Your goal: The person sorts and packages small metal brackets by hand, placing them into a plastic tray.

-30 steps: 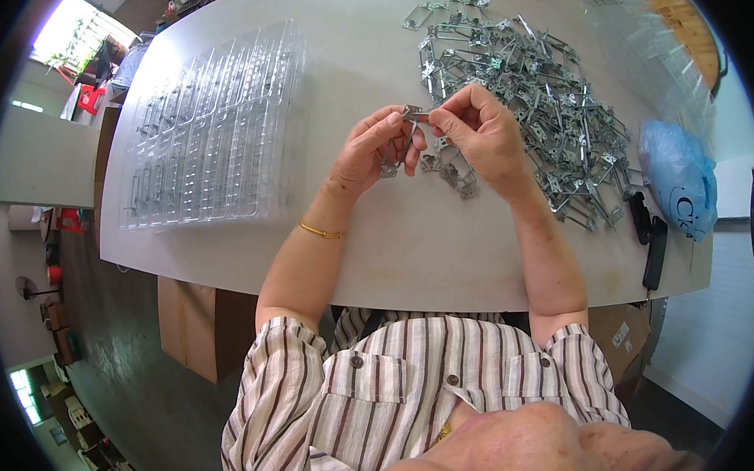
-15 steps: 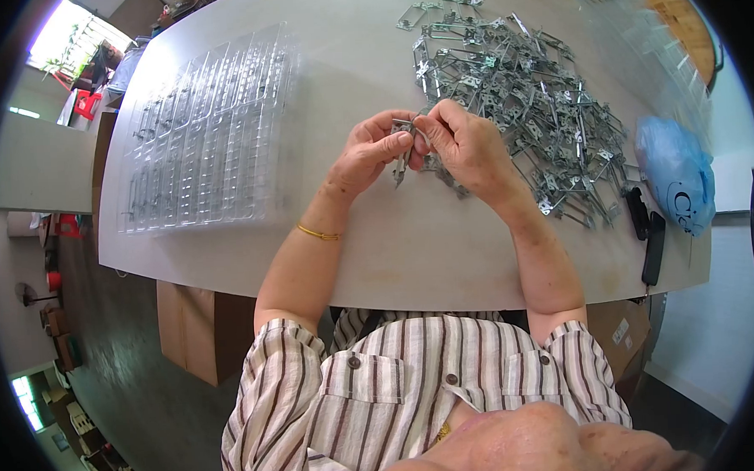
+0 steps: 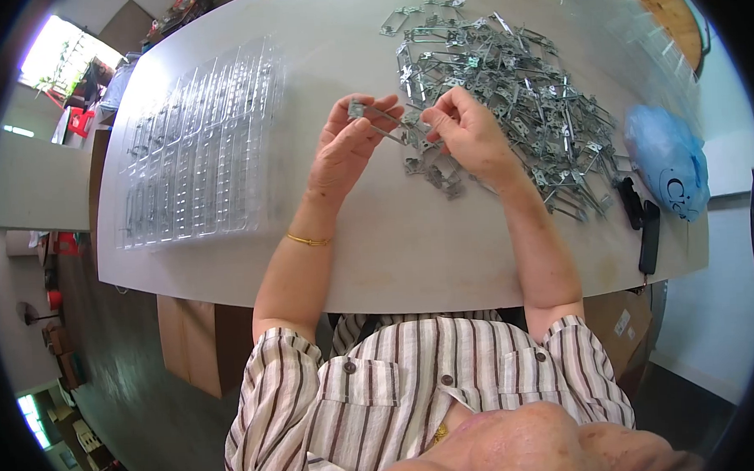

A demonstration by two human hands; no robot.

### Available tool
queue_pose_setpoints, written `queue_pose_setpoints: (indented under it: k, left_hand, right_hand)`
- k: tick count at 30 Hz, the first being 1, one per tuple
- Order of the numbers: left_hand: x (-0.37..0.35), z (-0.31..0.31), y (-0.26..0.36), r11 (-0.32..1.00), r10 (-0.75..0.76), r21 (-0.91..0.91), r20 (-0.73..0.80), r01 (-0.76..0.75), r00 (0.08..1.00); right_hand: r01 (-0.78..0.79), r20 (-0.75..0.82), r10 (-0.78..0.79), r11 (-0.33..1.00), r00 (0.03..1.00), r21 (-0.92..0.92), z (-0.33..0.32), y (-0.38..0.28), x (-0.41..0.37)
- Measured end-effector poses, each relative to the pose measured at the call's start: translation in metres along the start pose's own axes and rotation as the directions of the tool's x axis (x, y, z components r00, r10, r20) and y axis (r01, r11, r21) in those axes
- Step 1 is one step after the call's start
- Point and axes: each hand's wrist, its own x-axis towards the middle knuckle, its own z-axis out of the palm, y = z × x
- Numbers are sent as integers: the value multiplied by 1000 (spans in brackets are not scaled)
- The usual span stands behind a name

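Note:
My left hand (image 3: 340, 157) is raised over the table and pinches a small grey metal bracket frame (image 3: 387, 135), two thin rods joined by a plate at the left end. My right hand (image 3: 476, 143) is closed, thumb against forefinger, at the right end of this frame. That end blends with the metal parts behind it, so the exact contact is hard to make out. Just beyond my right hand lies a large tangled pile of similar metal bracket frames (image 3: 522, 86). A few loose pieces (image 3: 442, 178) lie below my fingers.
Stacked clear plastic trays (image 3: 196, 142) with long compartments holding metal parts stand at the left of the white table (image 3: 345, 270). At the right are a blue plastic bag (image 3: 668, 164), a black-handled tool (image 3: 648, 236) and more clear plastic (image 3: 629, 39). A cardboard box (image 3: 192, 340) sits below the table edge.
My hands have moved apart, the left one going left and upward. The metal frame, held compactly between both hands before, now stretches out sideways between them. The camera view has shifted slightly.

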Motion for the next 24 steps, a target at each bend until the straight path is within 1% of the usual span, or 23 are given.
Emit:
queue_pose_setpoints:
  k: [2,4,7,10,11,14,16,17,20,23,24]
  left_hand:
    - [-1,2,1,999,36,-32,-8,-36,999]
    - [-1,4,3,999,36,-29,-3,-36,999]
    - [-1,6,3,999,32,-23,-3,-32,999]
    - [0,9,2,999,41,21,0,-41,999]
    - [-1,10,3,998,46,42,0,-46,999]
    - [0,18,11,1000,-8,11,62,8,998]
    - [0,16,11,999,-49,20,87,48,995]
    - [0,14,10,997,-70,25,100,68,993]
    - [1,2,7,984,-172,-33,134,178,976]
    - [1,-5,1,973,-232,27,139,230,963]
    - [1,-2,3,961,-276,41,122,273,953]
  right_hand:
    - [-50,42,46,995,998,87,5,1,-1]
    - [-125,107,107,976,988,180,8,0,-1]
    - [-76,99,52,965,994,252,11,10,4]
    - [14,0,-14,954,1000,298,9,13,6]
    - [35,-7,-34,961,999,276,7,12,6]
    - [100,-27,-96,971,995,215,1,5,5]
    - [140,-40,-135,973,990,186,-2,1,2]
    - [166,-21,-165,972,986,168,-4,2,2]
    - [235,45,-241,966,970,103,-11,2,2]
    - [298,106,-299,954,948,29,-14,-3,-1]
    - [328,116,-327,945,938,12,-13,0,0]
